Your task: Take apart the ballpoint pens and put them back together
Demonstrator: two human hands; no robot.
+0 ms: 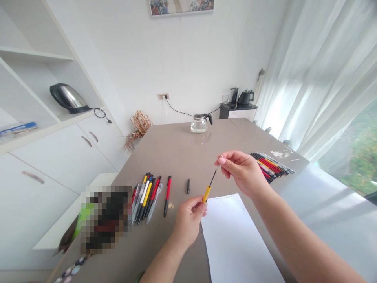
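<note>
My left hand [190, 220] is closed around a yellow pen barrel [207, 193], held above the table near the top of a white sheet of paper [240, 239]. A thin dark pen refill [213, 177] sticks up out of the barrel's open end. At the refill's upper end my right hand [237, 167] pinches with thumb and fingers; a small shiny bit shows there, too small to make out. A loose black pen grip [188, 186] lies on the table beyond my left hand. Beside it rests a red and black pen [167, 196].
Several mixed pens [147, 198] lie in a group on the left, with another pile of pens [272, 166] on the right. A glass pot [199, 124] stands at the table's [173, 147] far end. A blurred-out patch [106, 220] covers something at the left edge.
</note>
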